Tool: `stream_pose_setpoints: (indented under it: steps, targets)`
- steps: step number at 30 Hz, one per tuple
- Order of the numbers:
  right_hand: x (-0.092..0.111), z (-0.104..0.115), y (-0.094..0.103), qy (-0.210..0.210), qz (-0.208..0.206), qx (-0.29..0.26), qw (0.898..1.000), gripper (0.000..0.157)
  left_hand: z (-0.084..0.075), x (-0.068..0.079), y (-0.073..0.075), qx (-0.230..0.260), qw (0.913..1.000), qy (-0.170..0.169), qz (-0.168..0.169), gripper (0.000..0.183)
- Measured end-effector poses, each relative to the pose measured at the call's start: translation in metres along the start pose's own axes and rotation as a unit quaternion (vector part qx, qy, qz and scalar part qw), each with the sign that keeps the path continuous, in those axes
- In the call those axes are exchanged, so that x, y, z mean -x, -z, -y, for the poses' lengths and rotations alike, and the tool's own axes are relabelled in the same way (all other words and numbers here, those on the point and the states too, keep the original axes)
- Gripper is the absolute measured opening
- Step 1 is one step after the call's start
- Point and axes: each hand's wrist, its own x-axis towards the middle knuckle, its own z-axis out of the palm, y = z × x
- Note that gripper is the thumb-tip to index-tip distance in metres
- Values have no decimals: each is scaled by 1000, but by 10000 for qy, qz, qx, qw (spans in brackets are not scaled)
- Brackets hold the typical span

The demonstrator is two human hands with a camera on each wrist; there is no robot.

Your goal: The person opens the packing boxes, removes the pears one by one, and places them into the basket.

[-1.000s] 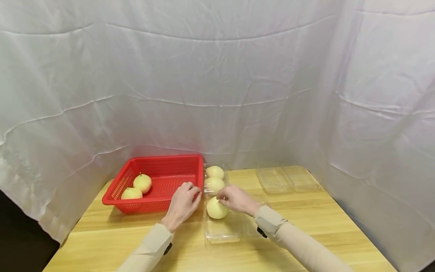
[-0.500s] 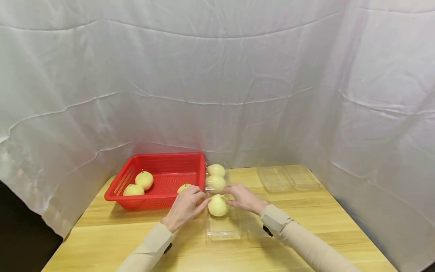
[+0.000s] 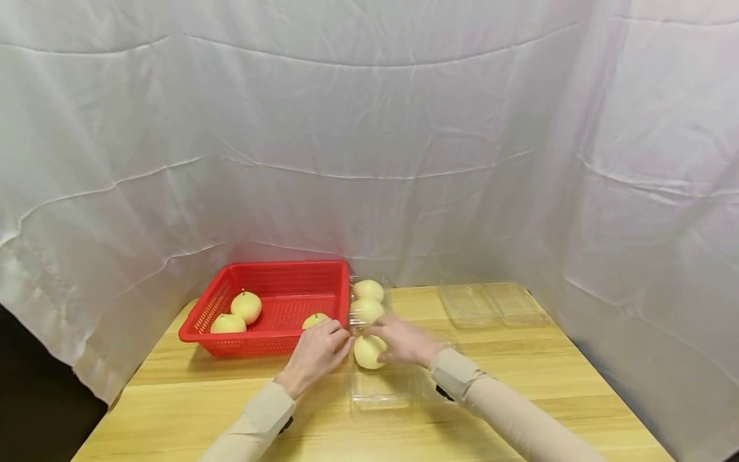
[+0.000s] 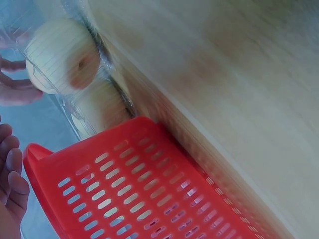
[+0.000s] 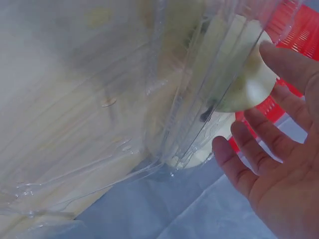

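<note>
A round yellow pear sits in a clear plastic clamshell box in the middle of the table. My right hand reaches over from the right and holds this pear between thumb and fingers, its fingertips at the pear's sides in the right wrist view. My left hand hovers at the near right corner of the red basket, fingers loosely bent and holding nothing. Just behind that hand, a pear shows inside the basket.
Two more pears, one farther and one nearer, lie in a clear box behind the first. At the basket's left are two pears. An opened clear clamshell lies at the back right. Grey-white cloth hangs behind the table.
My right hand loosened from the pear, drew slightly right, then came back onto it. My left hand shifted slightly, so the pear behind it in the basket now shows.
</note>
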Motion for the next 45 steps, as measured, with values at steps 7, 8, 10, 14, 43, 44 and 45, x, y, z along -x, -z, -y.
stream_pose_setpoints:
  steps: [7,8,10,14,43,44,45]
  targets:
    - [-6,2,-8,243,225,167,9993,69,-1,2,-1,25,10000,9,32,11]
    - [-6,2,-9,258,237,187,9992,70,-2,2,-1,28,10000,19,33,11]
    - [-7,3,-11,282,271,321,9987,73,-2,2,-1,14,10000,26,36,12]
    - [-9,3,-14,226,449,609,9969,78,-2,4,0,-19,10000,18,17,13]
    - [-10,5,9,-361,647,406,9964,83,22,6,14,164,9943,984,-384,7]
    - [-10,4,12,-376,660,342,9965,81,23,6,15,156,9939,1025,-386,6]
    - [-9,4,16,-405,679,285,9965,78,24,6,16,166,9933,1074,-391,6]
